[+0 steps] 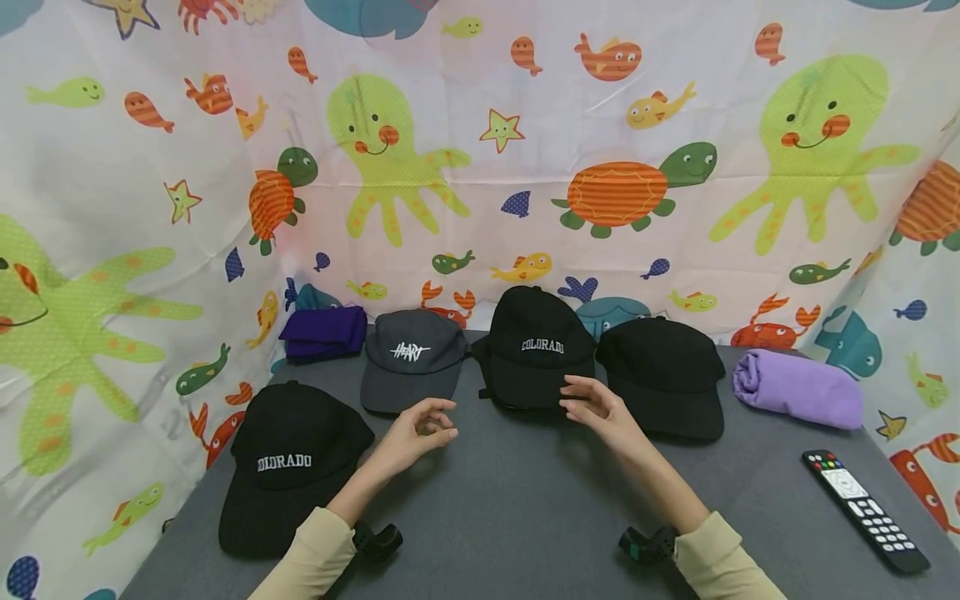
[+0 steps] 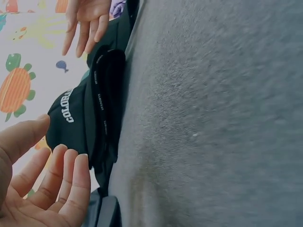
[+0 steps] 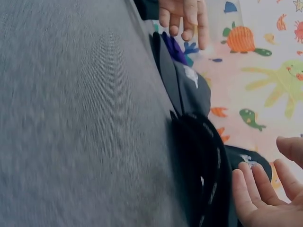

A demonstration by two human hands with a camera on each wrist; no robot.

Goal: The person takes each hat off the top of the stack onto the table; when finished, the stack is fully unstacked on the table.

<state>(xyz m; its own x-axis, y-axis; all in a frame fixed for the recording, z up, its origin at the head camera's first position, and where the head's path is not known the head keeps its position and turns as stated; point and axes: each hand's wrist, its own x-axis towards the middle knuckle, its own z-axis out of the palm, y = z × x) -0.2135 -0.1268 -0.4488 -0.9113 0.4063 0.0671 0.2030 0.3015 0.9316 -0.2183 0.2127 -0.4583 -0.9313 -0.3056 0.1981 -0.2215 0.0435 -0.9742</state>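
My left hand hovers over the table in front of the dark grey "HEART" cap, fingers loosely bent and holding nothing. To its left sits a black "COLORADO" cap, partly overlapped by my wrist in the head view. My right hand is raised with relaxed fingers before the middle black "COLORADO" cap, its fingertips overlapping the brim's right end. That cap's open underside faces the right wrist camera. Just right of this hand stands a plain black cap. Both palms face inward, apart from each other.
A folded dark purple cloth lies at the back left, and a rolled lilac cloth at the back right. A remote control rests near the right edge of the grey table. A sea-animal curtain hangs behind and at both sides.
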